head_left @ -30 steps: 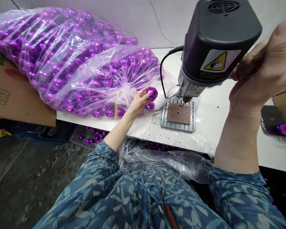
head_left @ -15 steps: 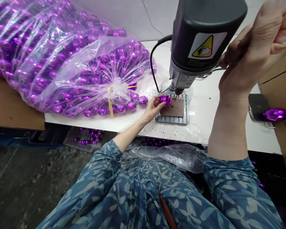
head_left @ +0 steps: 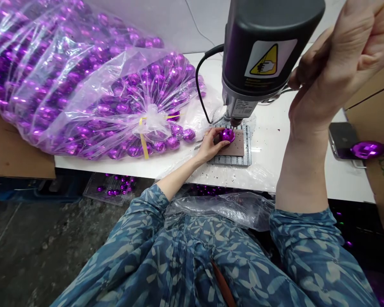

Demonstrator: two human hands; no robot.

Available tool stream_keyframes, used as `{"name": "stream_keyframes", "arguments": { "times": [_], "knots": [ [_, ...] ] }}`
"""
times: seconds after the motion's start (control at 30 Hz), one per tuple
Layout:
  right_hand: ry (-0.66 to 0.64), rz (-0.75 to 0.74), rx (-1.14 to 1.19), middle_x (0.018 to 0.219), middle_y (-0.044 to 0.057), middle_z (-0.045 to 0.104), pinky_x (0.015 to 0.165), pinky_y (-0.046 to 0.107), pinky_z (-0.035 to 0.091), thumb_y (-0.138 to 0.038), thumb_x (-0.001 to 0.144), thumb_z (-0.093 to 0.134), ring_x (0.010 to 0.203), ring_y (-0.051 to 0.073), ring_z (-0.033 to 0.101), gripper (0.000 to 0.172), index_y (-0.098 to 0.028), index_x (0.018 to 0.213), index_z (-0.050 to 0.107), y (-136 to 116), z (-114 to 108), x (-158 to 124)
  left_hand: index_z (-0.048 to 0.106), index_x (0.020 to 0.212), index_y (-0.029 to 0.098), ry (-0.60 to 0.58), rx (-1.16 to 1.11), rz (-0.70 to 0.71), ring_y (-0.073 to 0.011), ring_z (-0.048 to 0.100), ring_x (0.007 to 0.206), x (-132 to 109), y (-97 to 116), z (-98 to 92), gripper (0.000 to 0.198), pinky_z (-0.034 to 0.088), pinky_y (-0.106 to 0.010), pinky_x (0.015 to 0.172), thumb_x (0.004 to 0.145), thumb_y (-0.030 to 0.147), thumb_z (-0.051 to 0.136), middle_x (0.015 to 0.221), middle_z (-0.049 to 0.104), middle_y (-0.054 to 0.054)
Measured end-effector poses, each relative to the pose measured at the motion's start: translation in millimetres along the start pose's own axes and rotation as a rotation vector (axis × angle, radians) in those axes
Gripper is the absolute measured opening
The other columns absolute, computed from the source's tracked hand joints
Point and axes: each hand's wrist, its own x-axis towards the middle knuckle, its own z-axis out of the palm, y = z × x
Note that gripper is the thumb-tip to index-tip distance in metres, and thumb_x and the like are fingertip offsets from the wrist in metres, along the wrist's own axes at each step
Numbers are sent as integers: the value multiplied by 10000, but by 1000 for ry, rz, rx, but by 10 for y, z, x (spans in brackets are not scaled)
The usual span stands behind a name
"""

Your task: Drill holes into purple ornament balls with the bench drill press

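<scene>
My left hand (head_left: 212, 146) pinches a shiny purple faceted bauble (head_left: 227, 135) between thumb and fingers. It holds the bauble on a brown board (head_left: 237, 148) lying on the slotted metal base (head_left: 248, 151) of a small drill press (head_left: 272, 42). Directly above the bauble is the drill chuck (head_left: 236, 122); whether the bit touches it I cannot tell. My right hand (head_left: 342, 64) is raised and closed at the right side of the press, around its handle, which the fingers hide. Dark shavings are scattered over the board and base.
A large tied plastic bag (head_left: 92, 85) of purple baubles covers the table's left side. A phone (head_left: 343, 140) and another purple bauble (head_left: 368, 149) are at the right, near a cardboard box (head_left: 379, 106). Below the table edge stands a clear tray (head_left: 97, 192) with several baubles.
My left hand has moved the bauble slightly right, from beside the drill bit to under the chuck. My right hand stays closed at the side of the press. The view has shifted slightly.
</scene>
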Motion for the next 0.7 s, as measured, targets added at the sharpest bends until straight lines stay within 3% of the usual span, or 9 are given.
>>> {"name": "stream_keyframes", "arguments": {
  "times": [0.13, 0.27, 0.5, 0.7],
  "knots": [
    [-6, -20, 14, 536, -100, 218, 434, 185, 242, -686, 863, 590, 441, -9, 366, 612, -224, 743, 207, 12, -5, -11, 649, 1441, 260, -31, 88, 152, -394, 525, 1553, -54, 121, -5, 567, 465, -643, 1295, 950, 446, 861, 1457, 696, -140],
    [-7, 5, -11, 528, -92, 178, 436, 185, 243, -727, 829, 585, 432, -3, 367, 671, -216, 744, 160, 11, -16, -8, 614, 1493, 248, -53, 46, 218, -348, 659, 1395, -46, 165, 20, 580, 536, -633, 1228, 995, 470, 811, 1452, 700, -154],
    [0, 11, -42, 537, -87, 238, 438, 184, 267, -828, 790, 536, 444, 4, 365, 712, -200, 751, 204, -3, -20, -23, 599, 1481, 247, -67, -44, 85, -367, 668, 1416, -16, 132, 119, 613, 498, -673, 1279, 958, 448, 849, 1474, 718, -151],
    [83, -17, -84, 522, -99, 266, 513, 148, 282, -715, 948, 577, 449, -26, 356, 650, -166, 741, 297, 44, -60, -215, 605, 1455, 244, -59, -83, 39, -378, 680, 1393, -25, 154, 125, 609, 486, -717, 1279, 938, 430, 867, 1445, 733, -158]
  ]
}}
